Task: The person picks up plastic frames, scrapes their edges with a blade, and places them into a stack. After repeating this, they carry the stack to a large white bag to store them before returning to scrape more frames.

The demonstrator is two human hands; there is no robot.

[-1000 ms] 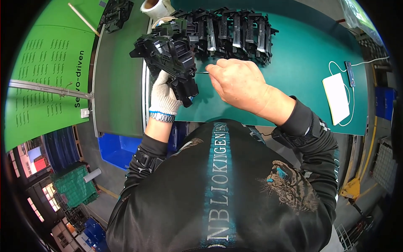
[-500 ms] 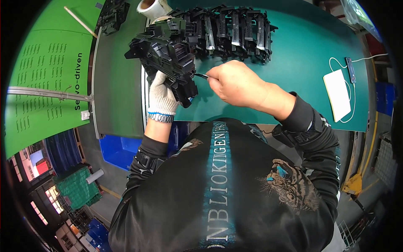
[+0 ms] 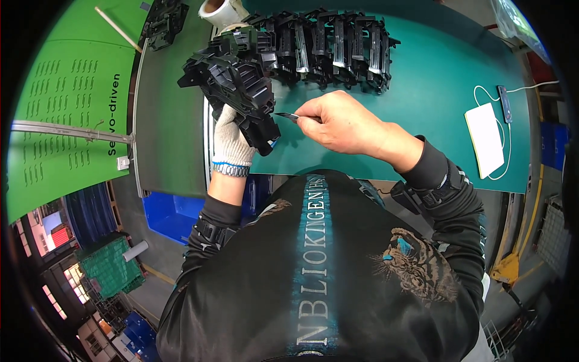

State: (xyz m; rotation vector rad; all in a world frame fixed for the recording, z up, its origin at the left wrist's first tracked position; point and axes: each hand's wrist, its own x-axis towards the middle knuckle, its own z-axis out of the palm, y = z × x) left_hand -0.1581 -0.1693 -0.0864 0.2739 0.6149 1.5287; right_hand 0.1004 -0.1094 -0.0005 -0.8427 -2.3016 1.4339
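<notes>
My left hand point(image 3: 231, 140), in a white knit glove, grips a black moulded plastic part point(image 3: 235, 90) and holds it up above the teal mat point(image 3: 434, 72). My bare right hand point(image 3: 342, 123) pinches a small thin blade point(image 3: 288, 116) whose tip points left at the part's lower right edge. A row of several similar black plastic parts point(image 3: 332, 45) lies on the mat just behind both hands.
A roll of clear tape point(image 3: 218, 10) stands at the back left beside another black part point(image 3: 163, 21). A grey conveyor strip point(image 3: 169, 139) runs along the left. A white pad with a cable point(image 3: 485, 139) lies at right. A blue bin point(image 3: 172, 214) sits below the table edge.
My left hand has raised and tilted the black part slightly. My right hand has drawn back to the right, and the blade now shows between the hand and the part.
</notes>
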